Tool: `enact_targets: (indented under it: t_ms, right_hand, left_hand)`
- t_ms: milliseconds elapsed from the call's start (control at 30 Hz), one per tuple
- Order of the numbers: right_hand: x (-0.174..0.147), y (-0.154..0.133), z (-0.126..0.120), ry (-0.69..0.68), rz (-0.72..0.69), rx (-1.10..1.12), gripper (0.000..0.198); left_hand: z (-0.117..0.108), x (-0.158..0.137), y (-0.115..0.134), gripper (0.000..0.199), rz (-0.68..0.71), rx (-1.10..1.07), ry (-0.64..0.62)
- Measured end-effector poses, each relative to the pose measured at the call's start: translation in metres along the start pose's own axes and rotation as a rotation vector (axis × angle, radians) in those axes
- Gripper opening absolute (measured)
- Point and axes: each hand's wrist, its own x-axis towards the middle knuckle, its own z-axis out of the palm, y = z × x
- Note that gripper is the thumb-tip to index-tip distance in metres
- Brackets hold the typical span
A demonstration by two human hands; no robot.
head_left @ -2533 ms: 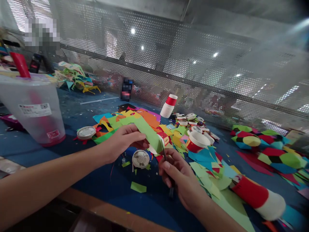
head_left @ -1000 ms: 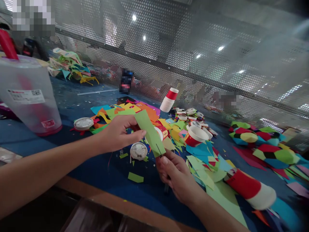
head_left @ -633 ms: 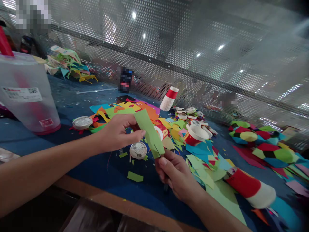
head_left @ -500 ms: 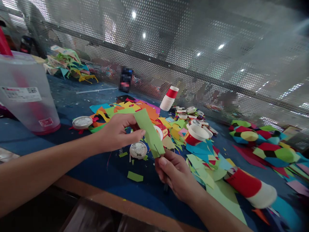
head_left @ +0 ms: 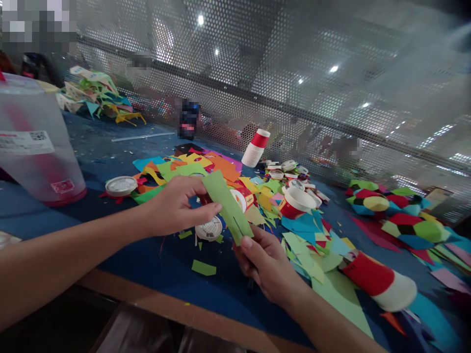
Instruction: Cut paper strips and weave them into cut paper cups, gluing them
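Observation:
My left hand (head_left: 172, 208) pinches the upper end of a light green paper strip (head_left: 226, 203) and holds it slanted above the blue table (head_left: 121, 264). My right hand (head_left: 267, 267) sits just below the strip's lower end, closed around dark scissors (head_left: 251, 284). Their thin blade pokes into the strip, where a short dark slit shows. Under the strip lie a small round white lid (head_left: 208, 228) and a red-and-white paper cup on its side (head_left: 241, 198).
A large clear plastic cup (head_left: 35, 147) stands at the left. Coloured paper scraps (head_left: 305, 245), cut red-and-white paper cups (head_left: 296, 202), a stack of cups (head_left: 379, 284) and folded paper shapes (head_left: 405, 220) cover the table's right. A perforated metal screen (head_left: 257, 73) runs behind. The wooden table edge (head_left: 165, 309) is near me.
The scissors' blade has gone further up into the green strip and the slit is longer. Both hands stay close together. The view has drifted slightly to the right.

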Motion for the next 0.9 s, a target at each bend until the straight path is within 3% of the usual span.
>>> enact_targets:
  t_ms: [167,567,800,900]
  right_hand:
    - [0.001,0.000,0.000,-0.028,-0.002,0.004,0.046]
    - [0.001,0.000,0.002,-0.029,-0.026,-0.027,0.045]
    - [0.000,0.000,-0.001,0.029,0.051,-0.111,0.048]
    - [-0.001,0.001,-0.002,0.019,0.062,-0.109,0.048]
  left_hand:
    - [0.001,-0.002,0.002,0.022,0.031,0.037,-0.090]
    - [0.000,-0.003,0.004,0.022,0.050,0.047,-0.085]
    - [0.006,-0.003,0.008,0.021,0.050,0.017,-0.188]
    - [0.013,-0.006,0.005,0.022,0.030,0.015,-0.175]
